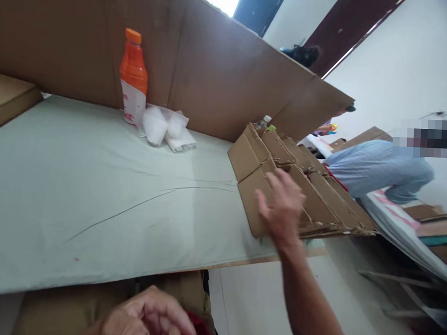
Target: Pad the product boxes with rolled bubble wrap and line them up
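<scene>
My right hand (pixel 283 204) reaches over the front of a cardboard organizer (pixel 252 201) with several compartments. Its fingers are apart and slightly blurred, with nothing visible in them; whether they touch the cardboard I cannot tell. At the bottom edge, in front of the table, is my left hand (pixel 148 315), with its fingers curled in. What it holds, if anything, is hidden. Dark red fabric (pixel 201 329) shows beside it. Long thin dark strands (pixel 133 208) lie across the pale green tablecloth (pixel 108 167), running toward the organizer.
An orange bottle (pixel 133 77) stands by the cardboard wall (pixel 213 73), next to white packets in clear plastic (pixel 164 128). A flat cardboard box (pixel 11 99) sits at far left. On the right, a person in a light blue top (pixel 375 166) leans over another table.
</scene>
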Tool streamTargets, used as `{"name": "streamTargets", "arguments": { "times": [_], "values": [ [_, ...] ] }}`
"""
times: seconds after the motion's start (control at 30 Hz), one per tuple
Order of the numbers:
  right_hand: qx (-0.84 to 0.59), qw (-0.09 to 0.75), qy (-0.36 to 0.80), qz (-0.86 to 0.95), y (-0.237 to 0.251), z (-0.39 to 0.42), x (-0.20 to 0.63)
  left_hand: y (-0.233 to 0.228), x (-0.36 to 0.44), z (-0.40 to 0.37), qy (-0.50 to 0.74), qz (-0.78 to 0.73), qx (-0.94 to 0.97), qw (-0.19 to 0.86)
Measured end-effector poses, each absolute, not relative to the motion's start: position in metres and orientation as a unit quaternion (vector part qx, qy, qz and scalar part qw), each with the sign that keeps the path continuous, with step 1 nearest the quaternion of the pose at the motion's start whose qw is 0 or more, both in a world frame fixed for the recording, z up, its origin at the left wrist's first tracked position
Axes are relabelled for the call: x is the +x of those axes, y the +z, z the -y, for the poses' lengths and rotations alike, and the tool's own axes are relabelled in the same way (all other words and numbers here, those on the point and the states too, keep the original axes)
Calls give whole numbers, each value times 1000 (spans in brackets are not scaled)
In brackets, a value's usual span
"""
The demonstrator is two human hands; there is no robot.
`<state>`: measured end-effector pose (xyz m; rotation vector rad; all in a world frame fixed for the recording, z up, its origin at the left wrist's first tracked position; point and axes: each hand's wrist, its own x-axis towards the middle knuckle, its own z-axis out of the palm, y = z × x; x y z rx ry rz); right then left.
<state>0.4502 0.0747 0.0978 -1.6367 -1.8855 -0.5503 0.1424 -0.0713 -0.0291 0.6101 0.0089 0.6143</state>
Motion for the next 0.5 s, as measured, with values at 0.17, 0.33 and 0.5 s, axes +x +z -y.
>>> {"name": "streamTargets", "arguments": {
  "times": [0.17,0.33,0.5],
  "values": [
    [-771,171,-185,585,130,-87,533,-14,156,49,364,14,208,908],
    [-787,94,-131,596,121,-101,553,-6,149,38,391,-34,247,886],
    [-593,159,-180,768,127,-68,502,0,107,31,498,-168,316,790]
  ]
}}
